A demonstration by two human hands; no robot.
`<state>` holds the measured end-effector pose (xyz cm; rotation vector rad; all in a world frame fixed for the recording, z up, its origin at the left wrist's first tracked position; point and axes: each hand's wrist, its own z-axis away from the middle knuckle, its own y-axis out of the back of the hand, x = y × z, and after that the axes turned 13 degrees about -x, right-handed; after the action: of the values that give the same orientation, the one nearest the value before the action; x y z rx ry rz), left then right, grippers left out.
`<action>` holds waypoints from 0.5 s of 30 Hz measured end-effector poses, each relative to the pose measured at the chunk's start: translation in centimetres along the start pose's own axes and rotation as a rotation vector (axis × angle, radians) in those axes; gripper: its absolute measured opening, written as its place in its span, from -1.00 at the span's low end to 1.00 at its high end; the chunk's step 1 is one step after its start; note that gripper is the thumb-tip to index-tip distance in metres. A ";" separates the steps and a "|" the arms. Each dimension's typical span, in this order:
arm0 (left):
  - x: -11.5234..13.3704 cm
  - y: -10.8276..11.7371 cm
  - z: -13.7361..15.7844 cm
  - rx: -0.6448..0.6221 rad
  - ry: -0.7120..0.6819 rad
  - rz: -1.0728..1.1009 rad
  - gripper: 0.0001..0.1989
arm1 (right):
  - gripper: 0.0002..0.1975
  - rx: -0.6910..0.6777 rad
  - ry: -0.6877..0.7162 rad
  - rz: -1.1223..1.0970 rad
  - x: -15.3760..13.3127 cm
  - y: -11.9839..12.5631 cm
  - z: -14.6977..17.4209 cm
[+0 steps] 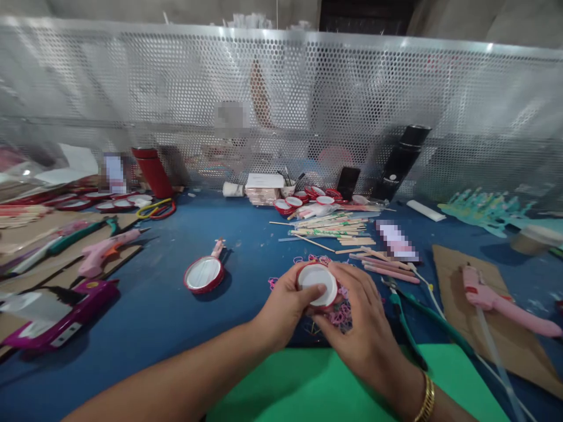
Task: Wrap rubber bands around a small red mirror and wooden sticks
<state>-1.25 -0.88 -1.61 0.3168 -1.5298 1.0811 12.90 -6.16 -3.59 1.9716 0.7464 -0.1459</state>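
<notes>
A small round piece with a white face and red rim [317, 281] is held in both hands above the table. My left hand [288, 302] grips its left side, with the thumb pressed on the white face. My right hand [358, 305] curls around the right edge, fingers along the top and thumb below. Behind and under the hands lies a pile of pink and purple loops [341, 316], partly hidden. To the left rests a similar red-rimmed round piece with a short handle [203, 274]. A green sheet [281, 387] lies under my wrists.
Teal-handled pliers [402, 322] and a pink glue gun [481, 290] on cardboard [448, 264] lie at right. Another pink glue gun [99, 252] and a purple device [65, 316] sit left. Thin sticks [329, 225], a black bottle [402, 161] and a perforated metal panel [176, 88] stand behind.
</notes>
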 end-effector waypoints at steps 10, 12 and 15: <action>-0.9 -0.1 0.1 0.011 0.010 0.069 -0.73 | -0.32 -0.097 0.021 -0.009 -0.6 0.2 0.5; -0.7 -0.1 0.3 -0.002 0.027 0.160 -0.74 | -0.32 -0.079 0.030 -0.023 -0.5 0.3 0.5; 0.1 -0.3 0.7 -0.076 0.091 0.344 -0.70 | -0.33 -0.033 0.021 -0.062 -0.4 0.6 0.5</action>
<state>-1.52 -1.52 -1.33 -0.0514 -1.5732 1.2806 13.03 -6.97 -3.25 1.9224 0.8186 -0.1493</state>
